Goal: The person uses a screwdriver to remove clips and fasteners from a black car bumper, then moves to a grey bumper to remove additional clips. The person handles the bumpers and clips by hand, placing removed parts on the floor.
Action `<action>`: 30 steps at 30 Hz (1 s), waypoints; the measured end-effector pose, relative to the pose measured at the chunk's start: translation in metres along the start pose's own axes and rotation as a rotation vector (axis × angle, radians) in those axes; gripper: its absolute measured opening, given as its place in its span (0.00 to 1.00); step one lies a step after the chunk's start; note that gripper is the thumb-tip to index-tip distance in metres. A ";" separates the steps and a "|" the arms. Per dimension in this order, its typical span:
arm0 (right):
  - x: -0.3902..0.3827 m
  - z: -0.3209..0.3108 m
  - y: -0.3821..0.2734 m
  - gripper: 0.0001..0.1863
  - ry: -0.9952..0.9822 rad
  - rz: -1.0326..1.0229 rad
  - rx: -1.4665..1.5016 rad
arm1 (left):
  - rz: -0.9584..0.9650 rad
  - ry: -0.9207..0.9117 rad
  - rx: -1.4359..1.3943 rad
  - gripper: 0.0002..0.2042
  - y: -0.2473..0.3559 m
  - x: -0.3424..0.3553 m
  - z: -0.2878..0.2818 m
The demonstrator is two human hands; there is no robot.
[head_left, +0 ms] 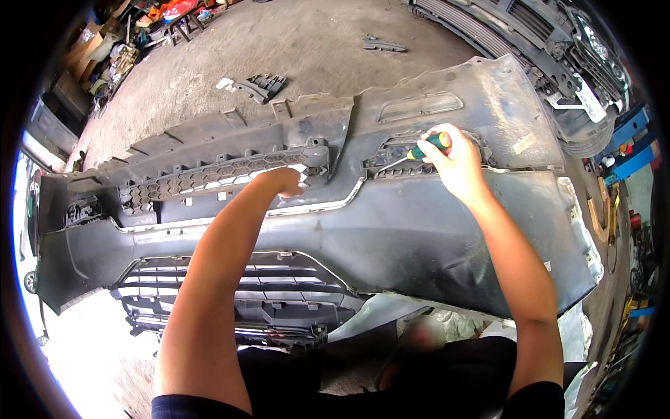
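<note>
A large dark car bumper cover (398, 230) lies across the view with its hollow inner side showing. My right hand (453, 157) is closed around a screwdriver (429, 146) with a green and yellow handle. Its shaft points down to the left, at a slotted black vent insert (391, 157) on the bumper's right part. My left hand (283, 183) is at the lower edge of the honeycomb grille (209, 180), near its right end. The left fingers are curled and partly hidden, so what they hold does not show.
A slatted lower grille (272, 293) spans the bumper's near side. Black plastic pieces (262, 88) lie on the concrete floor (300, 49) beyond. Car front parts (537, 42) stand at the far right, and assorted clutter (105, 52) is heaped at the far left.
</note>
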State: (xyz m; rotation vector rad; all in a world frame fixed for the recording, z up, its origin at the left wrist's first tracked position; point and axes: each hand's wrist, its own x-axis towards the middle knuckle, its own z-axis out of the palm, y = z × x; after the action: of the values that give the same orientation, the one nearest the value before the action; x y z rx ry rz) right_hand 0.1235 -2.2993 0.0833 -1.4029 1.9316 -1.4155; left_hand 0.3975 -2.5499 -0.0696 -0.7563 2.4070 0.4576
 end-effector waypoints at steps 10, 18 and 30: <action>0.005 0.010 -0.002 0.15 0.033 -0.032 -0.031 | 0.020 0.161 -0.138 0.23 -0.003 0.000 0.002; 0.003 0.032 0.028 0.15 0.061 -0.076 -0.115 | 0.012 0.148 -1.074 0.13 0.047 0.044 -0.001; 0.001 0.027 0.032 0.10 0.028 -0.011 -0.015 | 0.149 0.017 -1.807 0.27 0.105 0.074 -0.003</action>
State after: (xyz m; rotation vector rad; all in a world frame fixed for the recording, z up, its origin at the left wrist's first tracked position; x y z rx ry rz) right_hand 0.1272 -2.3135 0.0442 -1.4106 1.9585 -1.4353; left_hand 0.2825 -2.4993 -0.0971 -1.1168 1.4444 2.7123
